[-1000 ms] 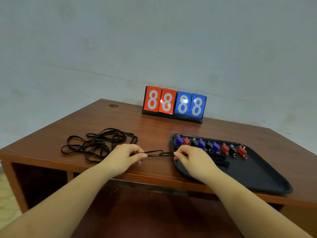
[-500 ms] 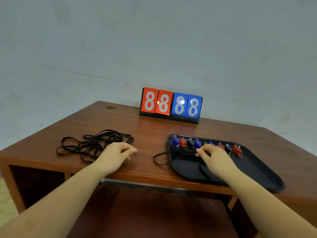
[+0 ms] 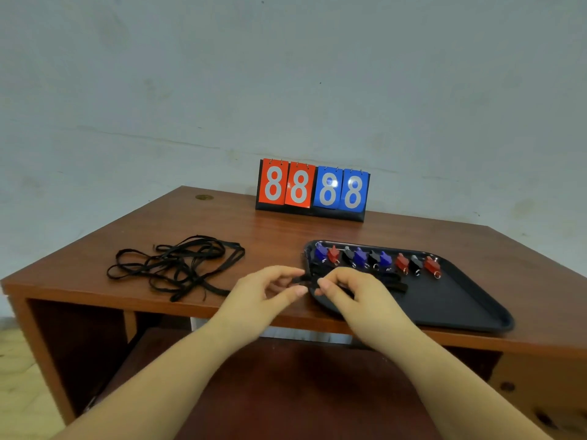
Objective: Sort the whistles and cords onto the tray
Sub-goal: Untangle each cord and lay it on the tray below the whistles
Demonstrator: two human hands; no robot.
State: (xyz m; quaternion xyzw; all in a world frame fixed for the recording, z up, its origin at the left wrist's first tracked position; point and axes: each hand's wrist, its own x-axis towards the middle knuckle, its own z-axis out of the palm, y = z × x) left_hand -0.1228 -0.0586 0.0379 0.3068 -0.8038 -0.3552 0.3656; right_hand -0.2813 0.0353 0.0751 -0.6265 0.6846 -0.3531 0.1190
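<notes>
A black tray lies on the right of the wooden desk. Along its far edge stands a row of several whistles, blue, red and black. Folded black cords lie on the tray in front of the row. At the tray's near left rim my left hand and my right hand meet, and both pinch a short black cord between thumb and fingers. A tangled heap of black cords lies on the desk to the left.
A flip scoreboard showing red and blue 8s stands at the back of the desk, against the wall. The desk's front edge runs just under my wrists, with an open shelf space below.
My left hand left the desk near the heap and came right to the tray's rim. My right hand drew back from the whistle row, and both hands now pinch a cord there.
</notes>
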